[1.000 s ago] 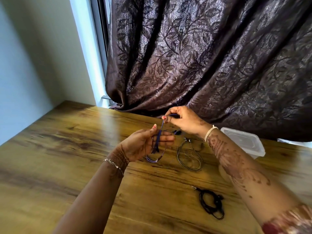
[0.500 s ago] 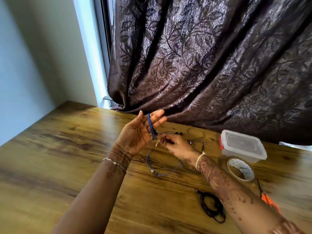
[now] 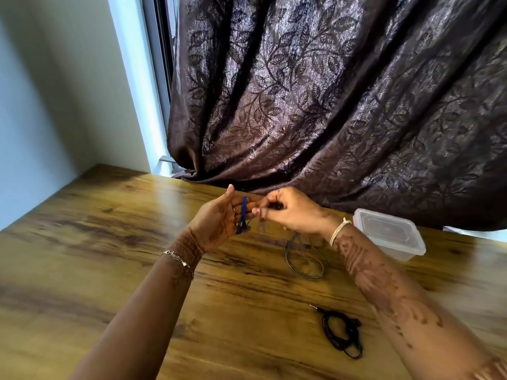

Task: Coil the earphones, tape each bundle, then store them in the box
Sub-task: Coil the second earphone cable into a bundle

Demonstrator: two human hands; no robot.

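Left hand (image 3: 219,220): fingers straight, blue cord (image 3: 243,215) looped round | right hand (image 3: 293,212): apparently pinching its end | box (image 3: 389,233): lidded

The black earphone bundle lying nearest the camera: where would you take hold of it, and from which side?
Probably pinch the black earphone bundle across its thick, bunched middle, coming straight down from above: it lies flat on the table, apart from the other things. Avoid the plug, which sticks out alone on a thin lead.
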